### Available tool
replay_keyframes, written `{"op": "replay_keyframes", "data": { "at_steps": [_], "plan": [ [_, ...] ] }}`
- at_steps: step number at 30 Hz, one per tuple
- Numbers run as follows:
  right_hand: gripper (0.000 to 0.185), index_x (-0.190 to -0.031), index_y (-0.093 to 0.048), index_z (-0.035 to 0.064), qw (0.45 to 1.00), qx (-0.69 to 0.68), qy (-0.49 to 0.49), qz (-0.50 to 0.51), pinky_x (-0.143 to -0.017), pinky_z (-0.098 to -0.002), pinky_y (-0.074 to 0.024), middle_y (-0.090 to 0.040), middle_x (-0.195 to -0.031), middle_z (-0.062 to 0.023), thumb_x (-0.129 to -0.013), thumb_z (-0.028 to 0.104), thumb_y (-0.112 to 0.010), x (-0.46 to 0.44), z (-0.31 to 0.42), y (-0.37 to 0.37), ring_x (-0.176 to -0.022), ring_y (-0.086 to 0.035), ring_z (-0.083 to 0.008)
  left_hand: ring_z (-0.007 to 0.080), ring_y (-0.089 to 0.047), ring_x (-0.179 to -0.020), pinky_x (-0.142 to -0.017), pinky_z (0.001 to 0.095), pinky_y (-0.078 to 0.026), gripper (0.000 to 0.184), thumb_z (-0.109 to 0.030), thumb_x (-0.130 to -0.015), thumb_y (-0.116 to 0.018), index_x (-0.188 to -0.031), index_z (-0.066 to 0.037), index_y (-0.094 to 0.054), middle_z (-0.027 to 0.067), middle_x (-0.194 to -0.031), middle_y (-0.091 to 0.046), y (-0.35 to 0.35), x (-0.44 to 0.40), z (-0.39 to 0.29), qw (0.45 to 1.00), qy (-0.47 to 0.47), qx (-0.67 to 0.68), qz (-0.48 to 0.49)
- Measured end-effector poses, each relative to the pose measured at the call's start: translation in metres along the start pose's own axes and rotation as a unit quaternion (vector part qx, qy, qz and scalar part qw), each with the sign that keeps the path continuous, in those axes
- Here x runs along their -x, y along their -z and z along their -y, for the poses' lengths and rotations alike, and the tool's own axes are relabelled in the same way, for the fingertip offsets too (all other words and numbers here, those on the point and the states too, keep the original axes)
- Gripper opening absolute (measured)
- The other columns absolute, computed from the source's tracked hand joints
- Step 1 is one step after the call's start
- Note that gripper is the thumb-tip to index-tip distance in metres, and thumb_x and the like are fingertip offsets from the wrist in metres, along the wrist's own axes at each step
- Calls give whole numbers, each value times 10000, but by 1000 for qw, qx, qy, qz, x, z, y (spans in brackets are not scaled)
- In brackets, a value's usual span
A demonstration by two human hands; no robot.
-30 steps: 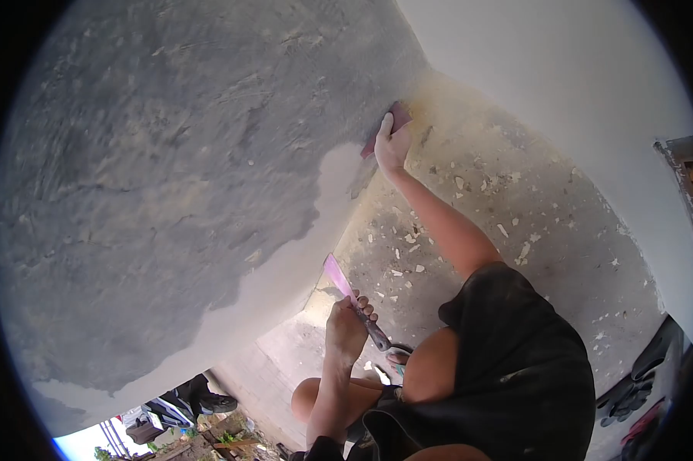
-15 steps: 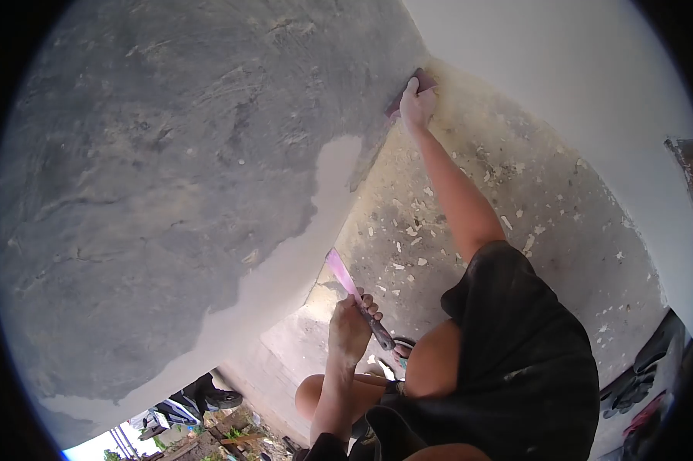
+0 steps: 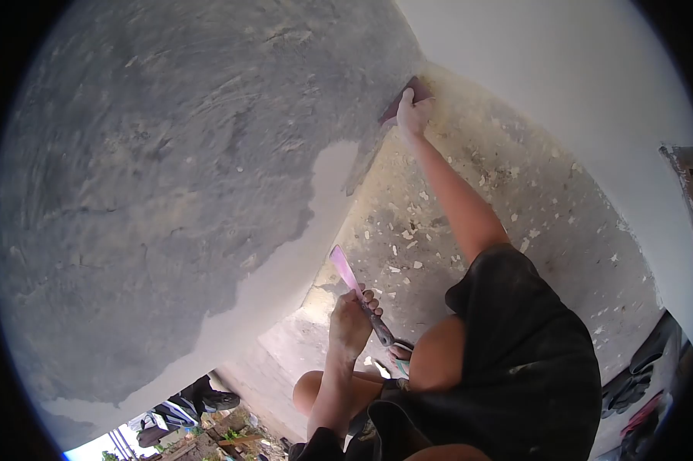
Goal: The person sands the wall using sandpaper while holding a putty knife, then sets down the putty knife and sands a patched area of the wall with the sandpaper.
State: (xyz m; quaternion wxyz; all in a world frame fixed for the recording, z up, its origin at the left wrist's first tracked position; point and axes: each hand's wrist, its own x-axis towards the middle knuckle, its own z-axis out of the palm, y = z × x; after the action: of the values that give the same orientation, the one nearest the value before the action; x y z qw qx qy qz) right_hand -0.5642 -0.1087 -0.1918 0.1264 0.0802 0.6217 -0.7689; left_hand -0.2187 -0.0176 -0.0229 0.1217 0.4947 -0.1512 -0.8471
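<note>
My right hand (image 3: 413, 117) reaches out to the lower edge of the grey wall. Its fingers are closed on a flat, dark purplish scraper (image 3: 399, 107), which lies against the wall beside the corner. In my left hand (image 3: 352, 319), close to my knees, is a putty knife (image 3: 346, 269) with a shiny pinkish blade pointing up and away and a dark handle. The knife's tip is near the wall's bottom edge. Pale smooth filler (image 3: 262, 288) runs in an uneven band along the lower part of the grey wall (image 3: 154, 177).
Chips and flakes are scattered over the floor (image 3: 469, 192). A white wall (image 3: 577, 84) meets the grey one at the far corner. Dark gloves (image 3: 631, 388) lie at the right, and a dark shoe (image 3: 220, 400) and debris show at the lower left.
My right hand and its scraper have shifted slightly left and down in the view. My left hand keeps the putty knife in nearly the same place.
</note>
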Motion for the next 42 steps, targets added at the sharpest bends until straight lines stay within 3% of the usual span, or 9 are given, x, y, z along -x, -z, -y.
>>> {"op": "replay_keyframes", "data": {
  "at_steps": [3,8,12,20,26,31,35,38,42],
  "plan": [
    [249,-1106,-580,-52,982,52,179,-16,-766,-346,-482,-658,-957,-147,-928,79,-464,72,-71,-3,-824,-640,-245,190,-499,-803,-765,341,-432,191,-200,-911,-525,-1040,-60,-531,55,-858,-505,2,-2,1,1000,-3,-11,-12],
    [270,-1143,-585,-41,984,33,174,24,-834,-338,-469,-668,-1010,-165,-919,42,-460,98,-79,-1,-957,-640,-261,183,-489,-802,-758,333,-427,190,-199,-912,-519,-1043,-61,-529,50,-863,-498,-16,-1,-1,999,-8,-30,-4],
    [270,-776,-556,-83,997,70,-42,0,-569,-391,-457,-615,-720,-120,-915,146,-526,7,-32,0,-544,-567,-208,188,-484,-822,-772,330,-408,239,-226,-895,-558,-1070,-64,-533,49,-862,-506,-9,11,3,1000,-8,-18,-10],
    [220,-780,-577,-49,981,109,156,47,-583,-393,-448,-559,-601,-178,-896,130,-525,112,-82,11,-564,-581,-250,185,-490,-792,-756,338,-426,191,-192,-919,-501,-1050,-55,-530,48,-851,-494,-7,3,-1,1000,-12,-22,-13],
    [168,-891,-599,-38,986,28,-153,54,-603,-384,-463,-601,-674,-173,-899,108,-517,65,-26,5,-631,-628,-264,186,-494,-792,-757,333,-422,180,-189,-925,-498,-1045,-58,-532,46,-848,-494,-11,17,-1,1000,-20,-10,-11],
    [192,-995,-618,-19,974,149,33,166,-649,-361,-480,-623,-713,-175,-893,101,-510,133,-81,20,-694,-653,-260,186,-495,-783,-757,332,-420,176,-190,-928,-497,-1041,-60,-535,45,-840,-497,-6,13,0,1000,-17,-14,-20],
    [203,-902,-625,-23,979,88,182,29,-628,-396,-471,-631,-722,-172,-906,147,-515,110,-78,11,-667,-639,-276,184,-495,-783,-756,331,-424,166,-185,-929,-490,-1033,-64,-533,44,-839,-498,-20,17,-1,999,-34,-22,-1],
    [188,-915,-617,-20,997,37,-6,66,-656,-407,-470,-651,-822,-199,-911,132,-505,70,-25,11,-742,-642,-312,183,-495,-784,-755,330,-427,164,-183,-928,-492,-1033,-62,-530,46,-839,-498,-16,20,-1,999,-29,-14,-3],
    [190,-973,-572,-40,986,58,142,61,-695,-454,-483,-635,-818,-235,-900,110,-479,121,-67,-2,-742,-633,-382,182,-489,-784,-758,327,-427,168,-184,-930,-490,-1037,-59,-525,45,-839,-495,-3,12,2,999,-20,-25,-28]
  ]
}}
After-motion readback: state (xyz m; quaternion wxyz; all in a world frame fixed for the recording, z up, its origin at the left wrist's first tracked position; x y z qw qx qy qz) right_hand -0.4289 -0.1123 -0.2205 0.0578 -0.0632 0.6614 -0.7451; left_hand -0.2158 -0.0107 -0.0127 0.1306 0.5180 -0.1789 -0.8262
